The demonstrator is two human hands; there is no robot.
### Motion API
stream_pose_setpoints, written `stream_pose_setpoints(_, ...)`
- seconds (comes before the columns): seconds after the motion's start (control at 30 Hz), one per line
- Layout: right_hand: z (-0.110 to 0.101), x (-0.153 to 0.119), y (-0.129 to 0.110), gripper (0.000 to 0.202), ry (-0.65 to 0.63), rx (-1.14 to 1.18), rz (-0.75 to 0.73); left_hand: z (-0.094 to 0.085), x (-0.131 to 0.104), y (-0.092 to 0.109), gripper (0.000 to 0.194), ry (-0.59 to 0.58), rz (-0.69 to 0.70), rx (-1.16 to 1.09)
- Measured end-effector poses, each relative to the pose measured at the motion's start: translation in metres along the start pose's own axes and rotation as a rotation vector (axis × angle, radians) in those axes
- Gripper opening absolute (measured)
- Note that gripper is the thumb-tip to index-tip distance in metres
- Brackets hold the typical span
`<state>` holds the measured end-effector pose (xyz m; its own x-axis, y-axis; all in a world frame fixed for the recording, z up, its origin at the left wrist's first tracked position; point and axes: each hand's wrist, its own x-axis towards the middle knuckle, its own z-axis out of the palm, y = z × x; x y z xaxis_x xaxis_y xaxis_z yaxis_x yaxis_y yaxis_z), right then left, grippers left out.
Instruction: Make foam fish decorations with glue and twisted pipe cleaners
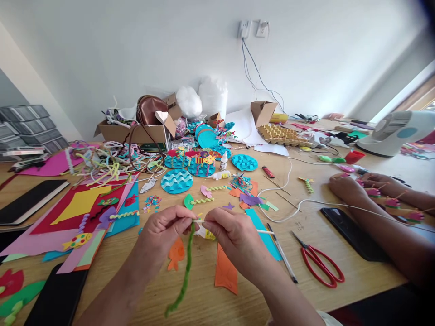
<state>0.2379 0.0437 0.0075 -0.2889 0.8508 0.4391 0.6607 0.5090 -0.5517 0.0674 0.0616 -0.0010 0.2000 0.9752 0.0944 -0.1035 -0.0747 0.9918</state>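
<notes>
My left hand (170, 226) pinches the top of a green pipe cleaner (186, 280), whose free end hangs down over the table. Close against it, my right hand (234, 228) grips a thin white stick (265, 232) that pokes out past the palm on the right. The fingertips of both hands almost meet, where the pipe cleaner and stick come together. Beneath them lies a glue bottle (208, 234), partly hidden. An orange foam fish (176, 253) rests below my left hand, and an orange foam piece (226, 271) below my right.
Red-handled scissors (321, 265), a pen (282, 253) and a black phone (353, 233) lie to the right. Another person's hands (350, 188) work there, by a white cable (288, 174). Coloured foam sheets (44, 226) spread left; blue discs (176, 181) and boxes (118, 133) stand behind.
</notes>
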Motion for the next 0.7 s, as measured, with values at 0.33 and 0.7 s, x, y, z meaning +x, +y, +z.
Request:
stream_pose_setpoints(0.33,0.009,-0.002,-0.003,0.021,0.15,-0.33,-0.406,0.011,0.01,-0.006,0.015,0.001,-0.173,-0.189)
stream_pose_setpoints(0.7,0.014,0.005,0.004,0.022,0.178,0.441,0.319,0.025,-0.002,-0.013,0.01,0.081,0.208,0.171)
